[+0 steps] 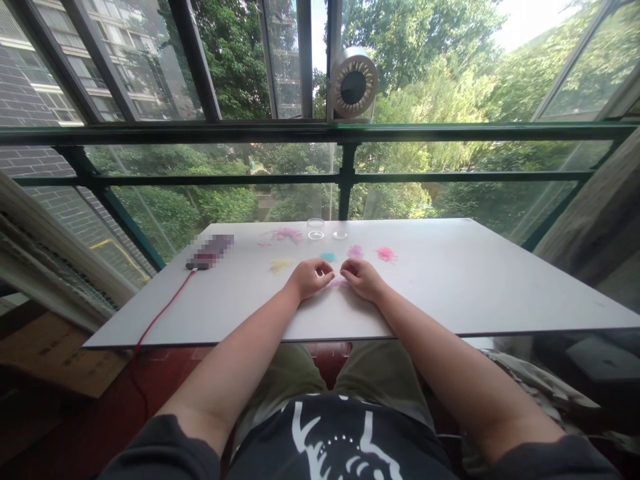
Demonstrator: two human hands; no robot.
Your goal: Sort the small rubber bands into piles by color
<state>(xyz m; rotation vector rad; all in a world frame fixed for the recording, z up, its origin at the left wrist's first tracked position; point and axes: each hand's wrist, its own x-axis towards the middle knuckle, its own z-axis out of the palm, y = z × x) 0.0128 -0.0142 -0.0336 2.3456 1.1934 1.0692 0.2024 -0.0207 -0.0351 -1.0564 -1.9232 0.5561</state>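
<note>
Both hands are close together over the near middle of the white table. My left hand [314, 278] is curled, thumb and fingers pinched; what they hold, if anything, is too small to make out. Facing it, my right hand [361, 277] makes a similar pinch, its contents also unclear. Between and just under them lies a pale purple heap [339, 283] of fine pieces. Beyond the hands are a teal heap [329, 256], a lilac heap [355, 251] and a pink-red heap [387, 254]. A yellow heap [280, 265] lies left of my left hand.
Farther back are a larger pink heap [287, 234], a clear round container [315, 230] and a small clear lid-like disc [341, 235]. At the left, a blurred-out dark device [211, 252] has a red cable [165, 308] running over the table's front edge.
</note>
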